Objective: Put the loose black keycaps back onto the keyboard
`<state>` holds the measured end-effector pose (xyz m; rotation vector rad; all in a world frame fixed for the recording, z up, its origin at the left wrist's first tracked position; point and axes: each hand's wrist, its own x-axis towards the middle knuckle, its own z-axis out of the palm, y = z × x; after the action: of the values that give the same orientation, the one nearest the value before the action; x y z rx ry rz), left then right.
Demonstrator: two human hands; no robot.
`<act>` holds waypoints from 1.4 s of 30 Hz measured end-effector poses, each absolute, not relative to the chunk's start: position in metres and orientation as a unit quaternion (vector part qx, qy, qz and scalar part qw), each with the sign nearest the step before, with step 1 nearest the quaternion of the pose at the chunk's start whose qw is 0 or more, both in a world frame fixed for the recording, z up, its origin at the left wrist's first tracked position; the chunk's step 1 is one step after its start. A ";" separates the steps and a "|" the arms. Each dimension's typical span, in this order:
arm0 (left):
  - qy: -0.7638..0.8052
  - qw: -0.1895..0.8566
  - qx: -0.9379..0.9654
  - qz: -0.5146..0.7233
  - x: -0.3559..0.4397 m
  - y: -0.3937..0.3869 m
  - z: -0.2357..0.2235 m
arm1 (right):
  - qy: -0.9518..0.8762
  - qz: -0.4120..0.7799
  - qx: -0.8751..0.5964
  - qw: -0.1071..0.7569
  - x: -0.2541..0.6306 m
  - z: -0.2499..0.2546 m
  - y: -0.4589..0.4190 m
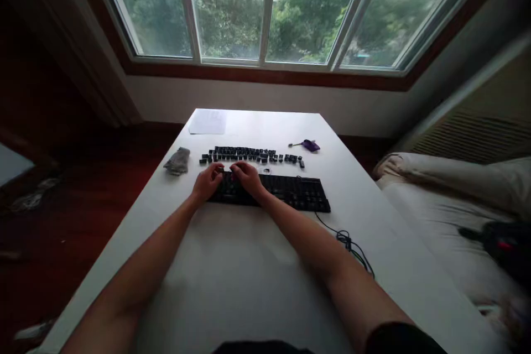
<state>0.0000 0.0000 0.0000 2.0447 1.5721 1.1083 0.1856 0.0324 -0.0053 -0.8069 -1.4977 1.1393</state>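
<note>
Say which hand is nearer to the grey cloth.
Left. The left hand is at the left end of the black keyboard, a short gap to the right of the grey cloth. The right hand is farther right, over the keyboard.

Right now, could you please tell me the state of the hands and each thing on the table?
Keyboard: flat, partly covered
Left hand: fingers bent, grip unclear
Right hand: fingers bent, grip unclear
Keycaps: detached, in rough rows
Cable: loosely coiled
Gray cloth: crumpled
Paper: lying flat
Purple item: lying down
</note>
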 end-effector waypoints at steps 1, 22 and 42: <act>0.553 0.166 0.717 0.390 0.000 0.000 0.000 | -0.627 0.472 -0.340 0.518 0.186 -0.005 0.032; 0.550 0.081 0.725 0.407 -0.013 0.005 0.017 | -0.632 0.446 -0.359 0.522 0.188 -0.011 0.033; 0.640 -0.060 0.748 0.166 0.000 0.079 0.005 | -0.640 0.435 -0.379 0.508 0.190 -0.012 0.035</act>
<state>-0.0002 0.0786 0.0054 2.4444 2.0908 0.5437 0.1900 0.0348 -0.0122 -0.9125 -1.5428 1.0474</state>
